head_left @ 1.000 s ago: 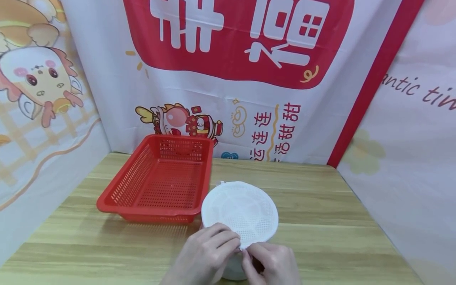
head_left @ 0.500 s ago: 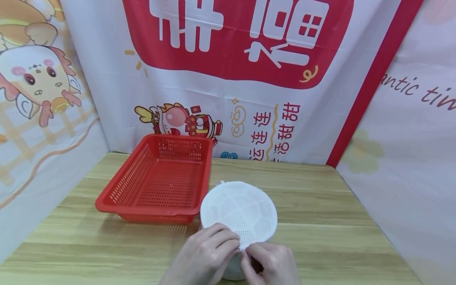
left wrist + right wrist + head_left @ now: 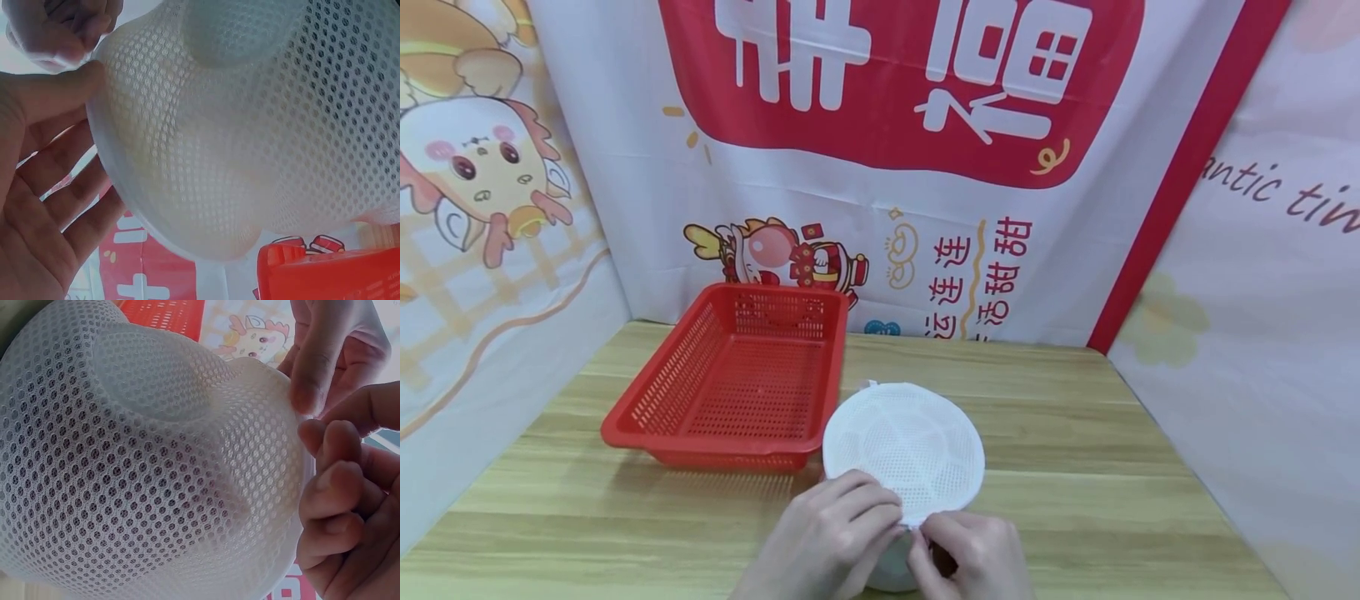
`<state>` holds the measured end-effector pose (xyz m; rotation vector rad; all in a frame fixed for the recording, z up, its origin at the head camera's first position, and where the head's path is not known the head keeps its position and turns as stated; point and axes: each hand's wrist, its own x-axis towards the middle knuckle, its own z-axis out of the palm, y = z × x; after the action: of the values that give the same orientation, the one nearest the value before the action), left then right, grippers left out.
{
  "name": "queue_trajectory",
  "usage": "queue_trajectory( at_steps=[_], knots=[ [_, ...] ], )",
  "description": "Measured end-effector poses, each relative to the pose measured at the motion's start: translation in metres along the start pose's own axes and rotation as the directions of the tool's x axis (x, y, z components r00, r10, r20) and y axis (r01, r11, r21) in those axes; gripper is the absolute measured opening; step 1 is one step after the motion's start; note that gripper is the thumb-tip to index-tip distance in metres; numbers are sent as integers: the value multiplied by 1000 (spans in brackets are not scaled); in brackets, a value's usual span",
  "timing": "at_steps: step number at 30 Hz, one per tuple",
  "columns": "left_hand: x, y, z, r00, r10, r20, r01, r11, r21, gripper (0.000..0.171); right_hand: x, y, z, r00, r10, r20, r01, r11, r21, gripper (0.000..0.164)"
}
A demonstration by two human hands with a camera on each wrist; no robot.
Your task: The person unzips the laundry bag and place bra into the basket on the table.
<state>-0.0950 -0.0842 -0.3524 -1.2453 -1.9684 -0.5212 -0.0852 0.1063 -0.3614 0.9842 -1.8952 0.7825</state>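
Note:
A white mesh laundry bag (image 3: pixel 910 446) stands on the table close to me, its round, stiff-edged top facing up. My left hand (image 3: pixel 842 533) pinches the near edge of that top, thumb (image 3: pixel 56 94) on one side and fingers spread along the other. Right beside it, my right hand (image 3: pixel 973 554) pinches the same edge between thumb and curled fingers (image 3: pixel 340 487); the small piece between its fingertips is hidden. Through the mesh side (image 3: pixel 125 487) something dark shows, and a pale, rounded panel (image 3: pixel 153 372) bulges there.
To the left behind the bag sits a red perforated plastic basket (image 3: pixel 707 443), its corner close to the bag. Printed cloth hangings (image 3: pixel 880 158) wall in the wood-grain table (image 3: pixel 1075 433) at the back and both sides.
Both hands keep their hold at the near edge of the bag, with only slight finger shifts. The bag's top has tilted very slightly; the basket stays put.

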Motion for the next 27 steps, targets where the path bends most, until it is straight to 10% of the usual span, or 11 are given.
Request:
queue_trajectory(
  at_steps=[27],
  knots=[
    [1, 1, 1, 1000, 22, -18, -21, 999, 27, 25, -2, 4, -2, 1000, 8, 1, -8, 1000, 13, 29]
  ],
)
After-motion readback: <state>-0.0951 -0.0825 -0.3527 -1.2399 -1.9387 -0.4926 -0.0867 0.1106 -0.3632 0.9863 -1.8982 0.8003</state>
